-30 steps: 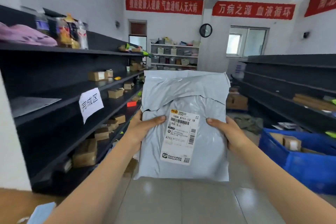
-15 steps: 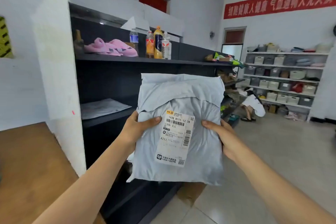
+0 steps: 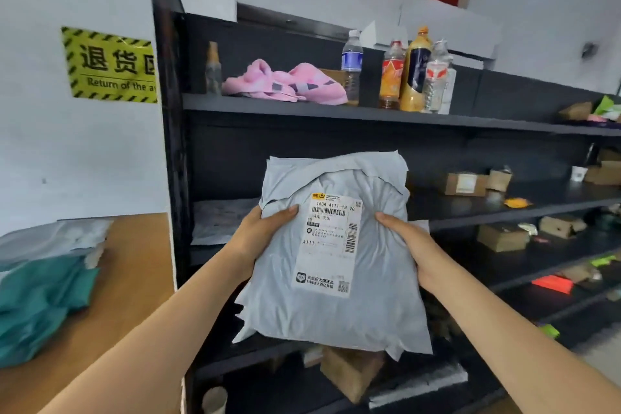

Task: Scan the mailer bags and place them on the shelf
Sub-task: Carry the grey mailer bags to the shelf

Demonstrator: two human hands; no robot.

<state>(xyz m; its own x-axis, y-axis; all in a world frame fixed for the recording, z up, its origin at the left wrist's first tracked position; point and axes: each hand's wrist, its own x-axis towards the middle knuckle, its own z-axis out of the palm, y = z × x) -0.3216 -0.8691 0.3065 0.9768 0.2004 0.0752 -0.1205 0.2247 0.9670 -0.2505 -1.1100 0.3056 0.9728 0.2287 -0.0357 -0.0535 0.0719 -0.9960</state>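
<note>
I hold a grey mailer bag upright in front of a dark shelf unit. Its white shipping label with barcodes faces me. My left hand grips the bag's left edge, thumb across the front. On the right edge my right hand grips it the same way. Behind the bag, another grey mailer bag lies flat on the middle shelf at its left end.
The top shelf carries pink slippers and several drink bottles. Cardboard boxes sit on the shelves to the right and below. A brown table at left holds teal and grey bags. A yellow sign hangs on the wall.
My view has swung left, from the aisle to the left end of the shelf unit. Both hands keep the same grip on the bag, now closer to the shelf.
</note>
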